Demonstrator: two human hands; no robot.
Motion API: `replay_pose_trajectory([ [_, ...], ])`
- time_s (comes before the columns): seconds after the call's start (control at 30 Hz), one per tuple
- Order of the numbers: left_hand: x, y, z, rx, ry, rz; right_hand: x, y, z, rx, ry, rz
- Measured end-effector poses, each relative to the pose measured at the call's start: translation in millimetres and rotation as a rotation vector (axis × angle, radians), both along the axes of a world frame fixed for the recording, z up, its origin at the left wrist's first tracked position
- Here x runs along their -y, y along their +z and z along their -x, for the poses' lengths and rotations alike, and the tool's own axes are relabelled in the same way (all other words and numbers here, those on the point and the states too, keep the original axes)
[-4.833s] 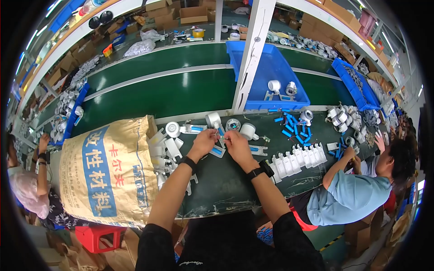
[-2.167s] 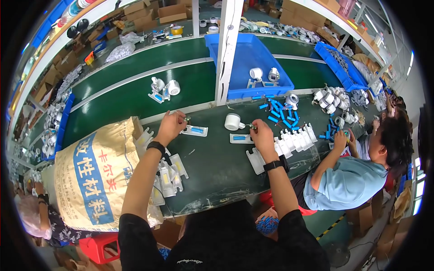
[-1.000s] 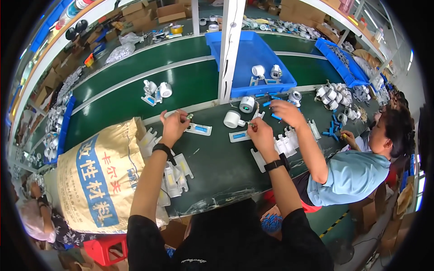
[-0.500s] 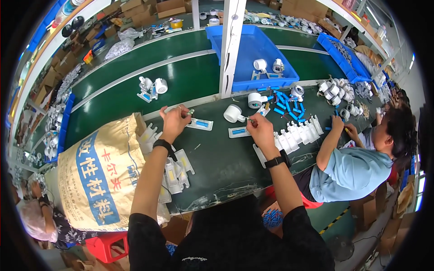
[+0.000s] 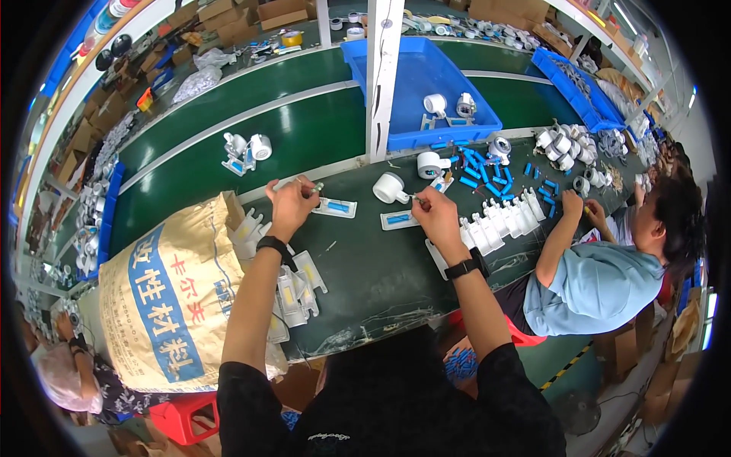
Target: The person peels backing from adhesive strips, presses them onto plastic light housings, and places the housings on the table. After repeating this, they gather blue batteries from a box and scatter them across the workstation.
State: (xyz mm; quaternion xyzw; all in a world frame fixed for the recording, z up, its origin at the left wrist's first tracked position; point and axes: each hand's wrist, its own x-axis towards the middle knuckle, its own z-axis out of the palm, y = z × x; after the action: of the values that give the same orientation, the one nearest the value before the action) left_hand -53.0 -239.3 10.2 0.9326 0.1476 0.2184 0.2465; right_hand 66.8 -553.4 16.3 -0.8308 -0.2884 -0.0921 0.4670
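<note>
My left hand is closed in a pinch on a small greenish part, seemingly a little circuit board. Just beside it lies a white plastic holder with a blue battery cell in it. My right hand also pinches, at something tiny that its fingertips mostly hide. Under those fingertips rests a second white holder with a blue cell. White round lamp heads stand just beyond the right hand. A row of white plastic housings lies to its right.
A large printed sack bulges at the left, with flat white panels beside it. Loose blue cells lie beyond the housings. A blue tray and a white post stand ahead. A co-worker sits at right.
Both my hands stay nearly in place, still pinching. The view has shifted slightly. Blue cells now show scattered on the bench near the co-worker's hands, which have drawn closer together.
</note>
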Motion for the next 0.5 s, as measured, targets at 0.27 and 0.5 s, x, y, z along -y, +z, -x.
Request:
replay_pose_trajectory([
  [0.27, -1.9, -3.6, -1.4, 0.009, 0.025, -0.022, -1.5, -1.6, -2.2, 0.004, 0.007, -0.018],
  [0.5, -3.0, -5.4, -2.0, 0.019, 0.025, -0.021, -1.1, -2.4, -3.5, 0.015, 0.014, -0.018],
])
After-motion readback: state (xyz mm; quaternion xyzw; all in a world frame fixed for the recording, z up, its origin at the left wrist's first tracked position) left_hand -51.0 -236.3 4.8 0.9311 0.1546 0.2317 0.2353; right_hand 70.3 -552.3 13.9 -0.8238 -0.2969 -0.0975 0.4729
